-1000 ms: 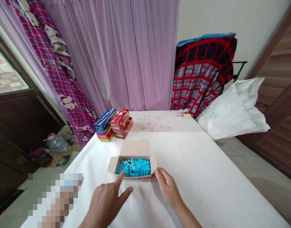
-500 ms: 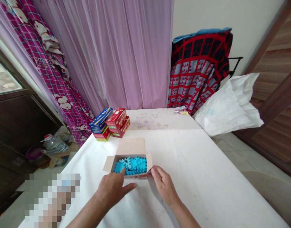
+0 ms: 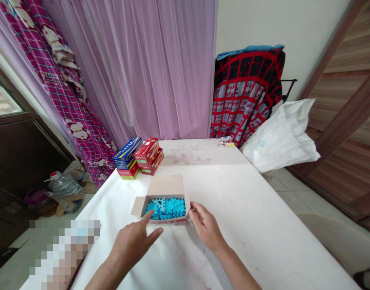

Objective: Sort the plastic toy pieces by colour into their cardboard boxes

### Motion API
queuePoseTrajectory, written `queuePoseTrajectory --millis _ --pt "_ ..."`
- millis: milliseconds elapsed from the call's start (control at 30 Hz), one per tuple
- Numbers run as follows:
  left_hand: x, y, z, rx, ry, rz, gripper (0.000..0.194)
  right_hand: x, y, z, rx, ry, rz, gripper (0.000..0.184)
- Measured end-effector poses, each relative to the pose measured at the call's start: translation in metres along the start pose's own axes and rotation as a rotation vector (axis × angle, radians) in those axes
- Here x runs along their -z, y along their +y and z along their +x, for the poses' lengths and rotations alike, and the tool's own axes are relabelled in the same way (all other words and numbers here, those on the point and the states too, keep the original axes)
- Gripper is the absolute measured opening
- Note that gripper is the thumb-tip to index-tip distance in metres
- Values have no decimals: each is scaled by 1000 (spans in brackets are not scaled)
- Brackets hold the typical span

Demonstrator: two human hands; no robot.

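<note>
An open cardboard box [image 3: 165, 186] lies on the white table [image 3: 248, 225], its lid folded back. Several bright blue plastic toy pieces [image 3: 166, 208] fill it. My left hand [image 3: 131, 245] hovers at the box's near left corner, index finger and thumb stretched out toward the blue pieces, holding nothing. My right hand [image 3: 204, 228] rests at the box's near right corner, its fingertips touching the side flap and front edge.
Several stacked red and blue boxes [image 3: 138, 156] stand at the table's far left. A small wrapper [image 3: 226, 141] lies at the far edge. A white plastic bag [image 3: 280, 139] and a red-black checked blanket [image 3: 244, 92] stand beyond on the right. Purple curtains hang behind.
My left hand reached forward onto the blue pieces, then drew back slightly to the box's near left corner. The right hand stayed at the box's right corner. The camera shifted a little.
</note>
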State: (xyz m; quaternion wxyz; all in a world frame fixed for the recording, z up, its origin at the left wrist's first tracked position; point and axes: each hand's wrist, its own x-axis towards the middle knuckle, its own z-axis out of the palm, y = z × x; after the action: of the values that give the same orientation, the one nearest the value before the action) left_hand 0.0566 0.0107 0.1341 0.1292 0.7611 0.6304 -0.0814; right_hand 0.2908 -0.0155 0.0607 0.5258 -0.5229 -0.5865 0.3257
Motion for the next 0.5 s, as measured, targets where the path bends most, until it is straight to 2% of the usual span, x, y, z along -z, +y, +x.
queuePoseTrajectory --millis 133,233,300,400,500 --pt "-5 -39 -8 66 46 -167 52 0 3 2 109 75 -125 35" --pt "-24 -69 -6 86 85 -321 49 -3 8 2 165 117 -225 37" --pt "-42 -82 0 78 162 -470 52 -5 10 2 181 125 -281 39" --pt "-63 -87 9 42 308 -669 65 -7 12 1 178 117 -352 41" --pt "-68 -79 16 -24 425 -720 64 -8 13 1 165 95 -420 40"
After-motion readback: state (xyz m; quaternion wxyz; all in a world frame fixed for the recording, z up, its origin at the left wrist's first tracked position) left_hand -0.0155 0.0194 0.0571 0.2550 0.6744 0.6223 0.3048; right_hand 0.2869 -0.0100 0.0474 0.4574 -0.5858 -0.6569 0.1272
